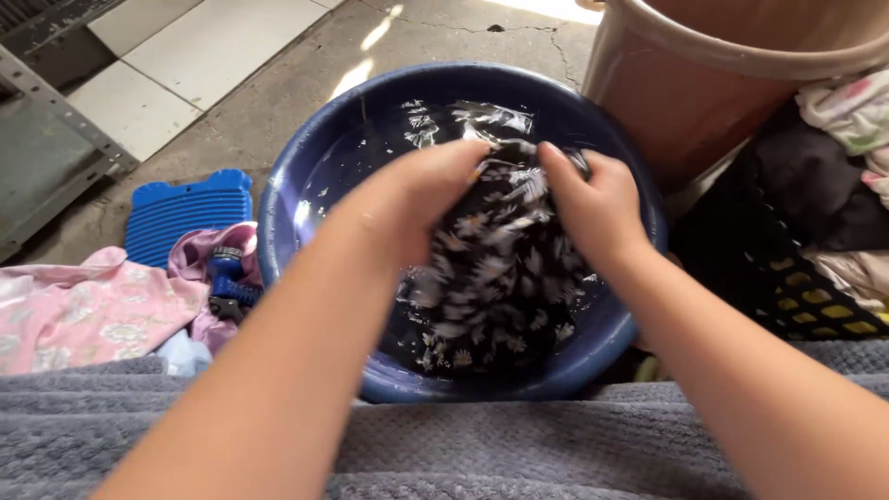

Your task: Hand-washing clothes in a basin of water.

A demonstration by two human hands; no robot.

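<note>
One dark daisy-print cloth (495, 268), wet, bunched above a blue basin (306, 167) on the concrete floor (296, 83). Left hand (417, 199) and right hand (597, 208) both clench it, each grip closed tight on fabric (motion-blurred). Left of basin: blue washboard (185, 213), blue brush (227, 278), pink floral garment (93, 310). Brown tub (694, 83) behind right, dark clothes heap (815, 199) beside it. Grey towel (519, 444) near the camera.

— What's the floor (296, 83) like?
— Cracked grey concrete, sunlit at the top, with pale tiles (176, 56) at upper left.
— Anything else there?
— A grey metal frame (56, 148) along the left edge.
</note>
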